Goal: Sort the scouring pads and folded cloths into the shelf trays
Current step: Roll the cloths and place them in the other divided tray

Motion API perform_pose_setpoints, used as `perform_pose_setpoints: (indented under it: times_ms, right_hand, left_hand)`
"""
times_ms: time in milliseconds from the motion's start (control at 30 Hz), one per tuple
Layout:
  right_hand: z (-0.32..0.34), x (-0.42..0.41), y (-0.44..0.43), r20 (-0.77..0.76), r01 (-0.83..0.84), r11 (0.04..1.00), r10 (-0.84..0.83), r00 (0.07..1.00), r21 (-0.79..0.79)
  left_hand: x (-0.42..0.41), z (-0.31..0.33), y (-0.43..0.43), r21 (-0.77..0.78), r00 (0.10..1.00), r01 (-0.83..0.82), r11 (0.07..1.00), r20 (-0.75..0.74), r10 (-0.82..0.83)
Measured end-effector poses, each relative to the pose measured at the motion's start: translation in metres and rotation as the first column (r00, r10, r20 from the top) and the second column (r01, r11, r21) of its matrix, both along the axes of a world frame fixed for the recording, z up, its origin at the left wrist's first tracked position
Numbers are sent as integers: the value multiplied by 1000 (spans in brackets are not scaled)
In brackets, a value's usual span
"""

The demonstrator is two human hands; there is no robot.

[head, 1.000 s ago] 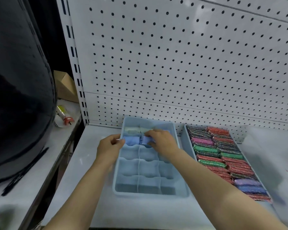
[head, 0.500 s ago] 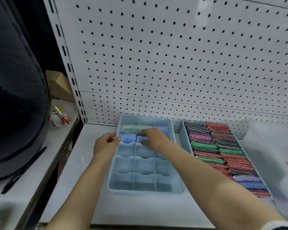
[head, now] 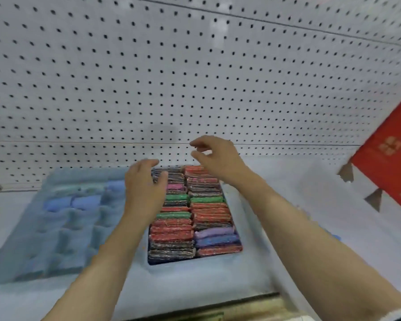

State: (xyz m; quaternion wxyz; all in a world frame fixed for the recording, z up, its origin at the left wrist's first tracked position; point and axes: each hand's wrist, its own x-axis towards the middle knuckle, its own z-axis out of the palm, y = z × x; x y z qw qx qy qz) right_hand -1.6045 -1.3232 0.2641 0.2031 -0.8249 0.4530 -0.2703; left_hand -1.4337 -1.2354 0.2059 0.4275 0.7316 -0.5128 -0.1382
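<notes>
- Now, L hand and R hand hover apart over the pad tray. Fingers are loosely curled, nothing held as far as the blur shows.
- Scouring pads pack that tray in two tight rows. Folded cloths sit in the back cells of the divided tray, just left of it.
- Risk: rows are crammed, so tugging or wedging one pad prob. drags neighbours out.
- Risk: a cloth dropped loosely into a cell could spring open.
</notes>
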Motion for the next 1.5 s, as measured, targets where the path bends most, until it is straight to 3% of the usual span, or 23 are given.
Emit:
perform_pose_setpoints:
  times_ms: [100,200,300,433,533,600,667,767,833,1000,1133,1200,1267,1367,1433,1500]
  right_hand:
    - [-13,-103,-20,-43,172,985,-171,984,13]
    - [-42,-189,-42,-298,304,941,-250,921,151]
    - [-67,-237,-51,-644,235,910,44,764,341]
    - [-70,-260,-48,-670,192,841,242,702,505]
    - [-73,-268,-45,-654,178,827,269,707,533]
    - [-71,-272,-44,-607,153,895,150,780,418]
    - [-58,-275,-42,-463,90,941,76,883,327]
    - [-21,-276,-35,-179,-3,931,74,981,366]
    - [9,-274,-28,-46,-44,930,65,997,366]
    - [72,-264,-5,92,-202,945,184,979,258]
    - [100,-261,9,193,-243,961,216,957,130]
    - [107,-261,12,254,-239,968,213,944,76]
    - [116,-260,13,309,-218,976,199,930,29]
    - [123,-252,12,362,-166,986,150,920,13]
    - [124,-243,9,412,34,995,9,911,-97]
    - [125,-233,12,483,342,912,-201,852,-225]
  left_hand:
    - [-101,1,-12,-13,955,294,956,49,-293]
    - [-167,-2,-17,77,909,416,906,0,-417]
    - [-195,-8,-17,174,910,410,895,-14,-415]
    - [-201,-11,-13,228,930,359,905,-2,-369]
    - [-197,-6,-10,218,956,277,936,30,-290]
    - [-197,0,-8,226,962,257,940,29,-270]
    - [-201,8,-7,218,962,264,940,17,-274]
    - [-212,31,-12,144,948,319,937,-60,-314]
    - [-222,54,-17,99,914,387,917,-169,-368]
    - [-242,94,-35,43,727,629,776,-386,-568]
    - [-237,119,-50,-42,801,547,836,-263,-538]
    - [-228,131,-52,-37,763,583,812,-320,-562]
    - [-220,145,-50,-25,709,638,770,-373,-599]
    - [-216,161,-50,-59,707,648,759,-322,-629]
    - [-216,169,-51,-122,726,597,793,-338,-598]
    - [-216,177,-53,-179,758,522,834,-349,-550]
